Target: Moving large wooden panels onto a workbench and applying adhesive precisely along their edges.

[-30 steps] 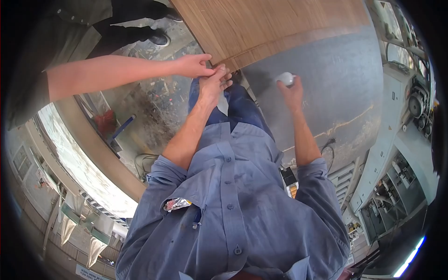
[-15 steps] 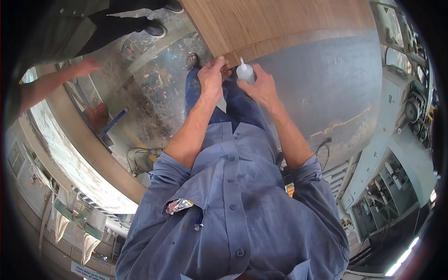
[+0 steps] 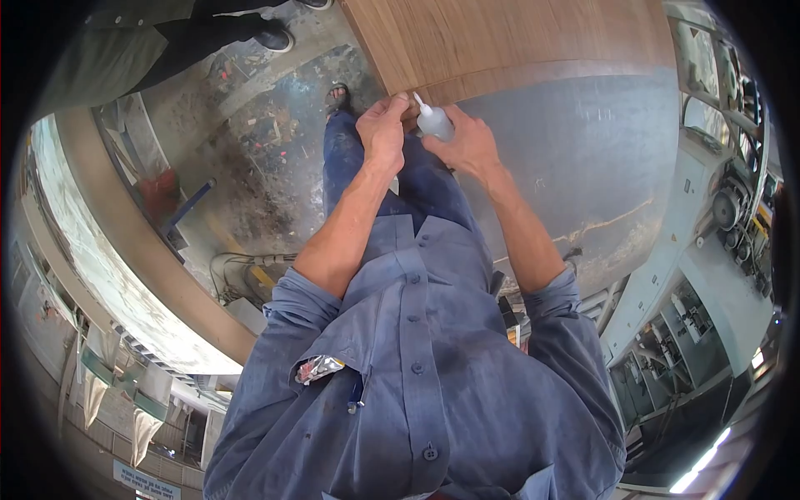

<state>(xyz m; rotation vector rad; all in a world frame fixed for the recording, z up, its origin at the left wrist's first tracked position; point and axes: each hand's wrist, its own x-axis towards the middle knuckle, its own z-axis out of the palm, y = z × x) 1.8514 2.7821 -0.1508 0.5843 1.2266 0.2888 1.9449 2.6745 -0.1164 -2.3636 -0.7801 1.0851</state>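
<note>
A wood-grain panel (image 3: 517,37) lies at the top, its near left corner close to both hands. My left hand (image 3: 383,133) is closed at that corner, thumb and fingers pressed together; what they hold, if anything, is hidden. In my right hand (image 3: 468,148) is a small whitish squeeze bottle (image 3: 436,125) with a thin pointed nozzle. The bottle is tilted, its nozzle pointing up and left toward my left fingertips and the panel's edge. Whether the tip touches the wood I cannot tell.
Below the panel, a grey metal surface (image 3: 575,158) spreads to the right. A long, curved-looking machine or bench edge (image 3: 158,242) runs along the left. A person in dark trousers (image 3: 200,50) stands at upper left. Grey cabinets (image 3: 642,283) and machinery line the right.
The bottle has tipped leftward, bringing its nozzle nearer my left fingertips. At the left, the other person's outstretched arm has gone out of view. The whole view has shifted slightly.
</note>
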